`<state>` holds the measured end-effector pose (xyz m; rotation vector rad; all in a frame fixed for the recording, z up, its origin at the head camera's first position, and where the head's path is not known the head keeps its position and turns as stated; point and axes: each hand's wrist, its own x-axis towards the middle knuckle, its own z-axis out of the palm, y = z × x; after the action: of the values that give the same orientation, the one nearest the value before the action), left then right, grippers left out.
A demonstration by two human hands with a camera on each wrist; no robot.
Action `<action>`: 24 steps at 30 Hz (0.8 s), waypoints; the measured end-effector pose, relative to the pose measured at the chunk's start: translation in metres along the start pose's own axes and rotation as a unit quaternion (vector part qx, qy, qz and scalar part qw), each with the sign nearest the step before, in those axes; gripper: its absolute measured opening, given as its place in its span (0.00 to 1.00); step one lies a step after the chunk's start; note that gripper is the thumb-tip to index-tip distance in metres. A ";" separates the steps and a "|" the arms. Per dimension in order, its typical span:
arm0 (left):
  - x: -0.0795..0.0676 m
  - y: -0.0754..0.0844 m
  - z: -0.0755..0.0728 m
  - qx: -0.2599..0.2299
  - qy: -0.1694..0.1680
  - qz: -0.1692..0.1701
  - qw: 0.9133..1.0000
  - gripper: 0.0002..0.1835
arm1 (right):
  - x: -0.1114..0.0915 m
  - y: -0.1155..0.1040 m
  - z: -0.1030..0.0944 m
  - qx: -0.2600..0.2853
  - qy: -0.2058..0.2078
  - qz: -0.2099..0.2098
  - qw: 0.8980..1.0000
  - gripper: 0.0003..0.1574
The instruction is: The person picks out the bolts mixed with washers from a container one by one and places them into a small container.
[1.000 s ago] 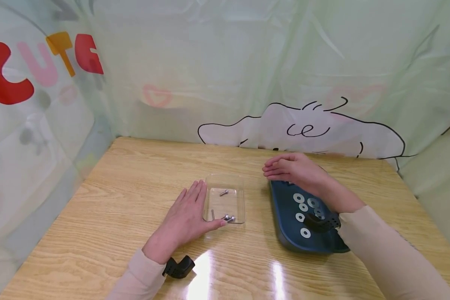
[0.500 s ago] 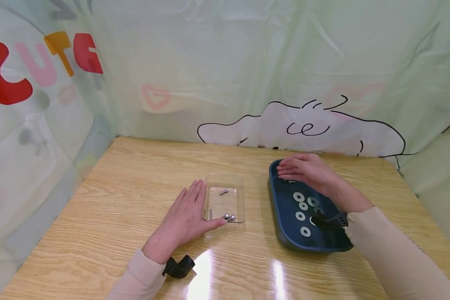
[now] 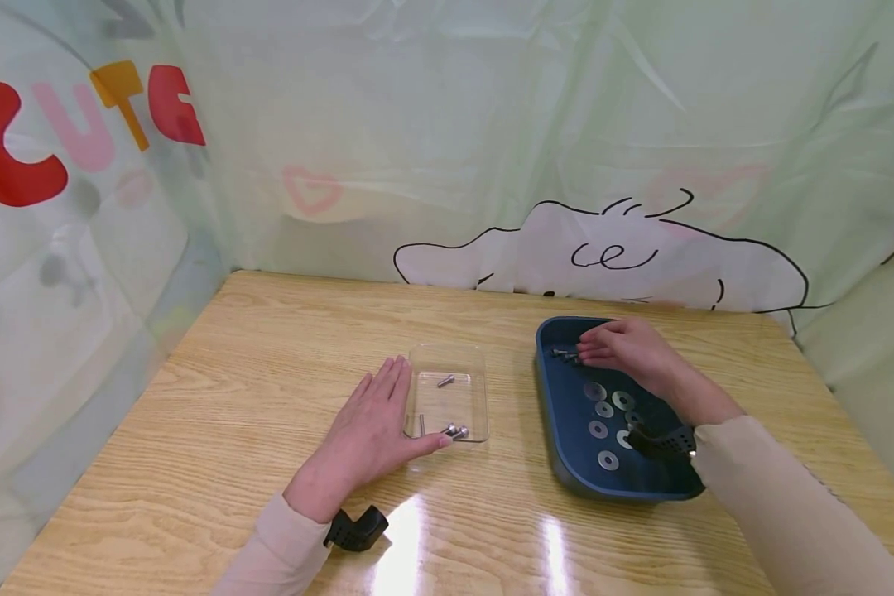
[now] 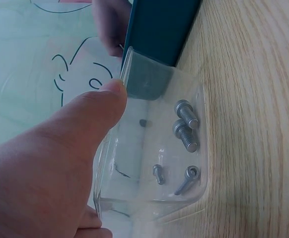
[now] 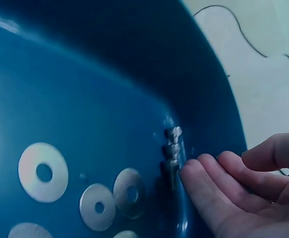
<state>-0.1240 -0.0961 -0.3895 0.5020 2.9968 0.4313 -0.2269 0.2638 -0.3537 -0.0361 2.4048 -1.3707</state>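
A clear plastic box (image 3: 447, 403) sits on the table, holding several metal screws (image 4: 185, 135) of differing sizes. My left hand (image 3: 368, 430) lies along its left side with straight fingers, the thumb across the near rim. To the right, my right hand (image 3: 629, 352) is inside the far end of a dark blue tray (image 3: 555, 430). Its fingertips are close beside a small group of screws (image 5: 173, 148) lined up by the tray wall; whether they touch is unclear. I see nothing held between its loosely bent fingers.
Several flat metal washers (image 3: 598, 430) lie on the tray floor, partly under my right wrist. A wooden table (image 3: 268, 356) carries both containers. Printed curtains (image 3: 387, 149) stand behind it and along the sides.
My right hand has moved rightward and down from above the tray's far left corner into the tray, uncovering the screws there. My left hand and the clear box stay in place.
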 end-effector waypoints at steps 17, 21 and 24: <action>-0.001 0.001 -0.001 -0.005 -0.001 -0.001 1.000 0.63 | 0.002 0.010 -0.002 -0.085 0.033 0.016 0.996 0.31; 0.000 0.001 0.000 -0.003 0.000 0.000 1.000 0.63 | 0.003 0.012 -0.001 -0.091 0.030 0.023 0.995 0.30; 0.000 0.000 0.000 -0.002 0.000 0.000 1.000 0.63 | 0.005 0.013 0.001 -0.091 0.028 0.031 0.995 0.29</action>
<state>-0.1238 -0.0959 -0.3893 0.5016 2.9960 0.4379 -0.2291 0.2685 -0.3668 0.0291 2.5478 -1.1359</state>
